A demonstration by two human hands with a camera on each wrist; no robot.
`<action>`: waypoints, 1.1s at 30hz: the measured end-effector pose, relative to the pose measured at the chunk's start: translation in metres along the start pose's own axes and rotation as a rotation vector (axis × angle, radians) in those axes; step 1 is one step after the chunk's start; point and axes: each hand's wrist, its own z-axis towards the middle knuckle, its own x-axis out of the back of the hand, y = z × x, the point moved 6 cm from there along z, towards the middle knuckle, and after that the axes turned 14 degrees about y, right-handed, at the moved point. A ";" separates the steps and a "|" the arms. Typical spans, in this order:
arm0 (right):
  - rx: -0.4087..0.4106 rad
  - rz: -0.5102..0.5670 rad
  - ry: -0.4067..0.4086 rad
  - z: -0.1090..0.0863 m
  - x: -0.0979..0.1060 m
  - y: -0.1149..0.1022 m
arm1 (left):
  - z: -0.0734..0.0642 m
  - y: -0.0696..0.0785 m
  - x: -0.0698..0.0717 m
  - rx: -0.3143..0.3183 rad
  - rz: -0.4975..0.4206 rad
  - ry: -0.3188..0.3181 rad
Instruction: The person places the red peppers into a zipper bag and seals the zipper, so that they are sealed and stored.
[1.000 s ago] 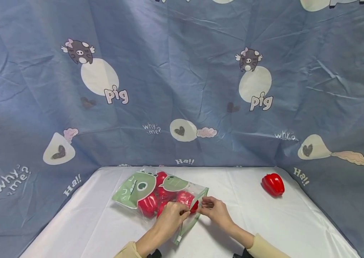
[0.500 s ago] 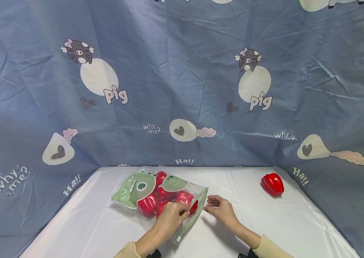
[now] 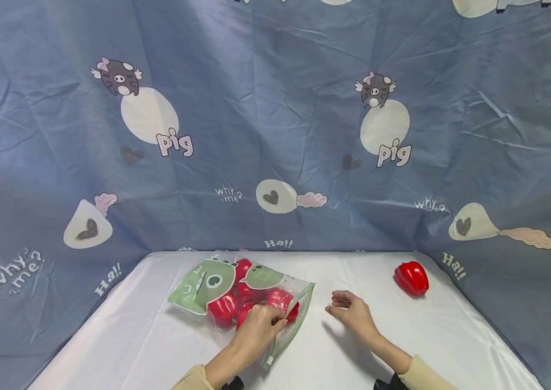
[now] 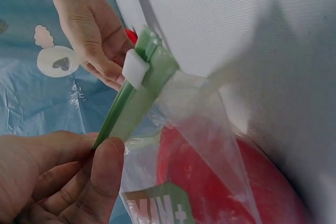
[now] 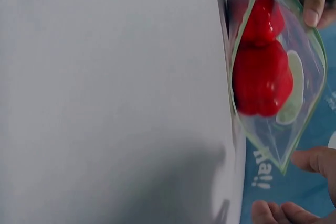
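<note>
A clear zip bag (image 3: 202,284) with a green cartoon print lies on the white table. Several red bell peppers (image 3: 223,309) are inside it. My left hand (image 3: 258,327) pinches the upper lip of its mouth between thumb and fingers. In the right wrist view the green-edged mouth gapes around two peppers (image 5: 262,80). A white slider (image 4: 135,68) sits at one end of the zip. My right hand (image 3: 353,314) hangs over the table right of the bag, fingers loosely bent and holding nothing. One more red bell pepper (image 3: 411,278) lies farther right.
Behind the table (image 3: 158,357) hangs a blue printed cloth (image 3: 304,135), which also runs down both sides. The lone pepper lies near the table's back right corner.
My right hand has left the bag's edge and moved right, toward the lone pepper. The left hand keeps its pinch on the bag, which stays in place.
</note>
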 end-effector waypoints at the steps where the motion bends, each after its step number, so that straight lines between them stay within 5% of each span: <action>1: -0.002 -0.007 0.005 0.001 0.003 0.001 | 0.000 0.000 0.000 0.002 -0.003 0.000; 15: -0.025 -0.081 0.060 0.019 0.037 0.021 | 0.000 0.000 0.001 -0.002 -0.004 0.007; 33: -0.029 -0.207 0.236 0.053 0.115 0.041 | 0.000 0.001 -0.001 0.002 0.001 -0.002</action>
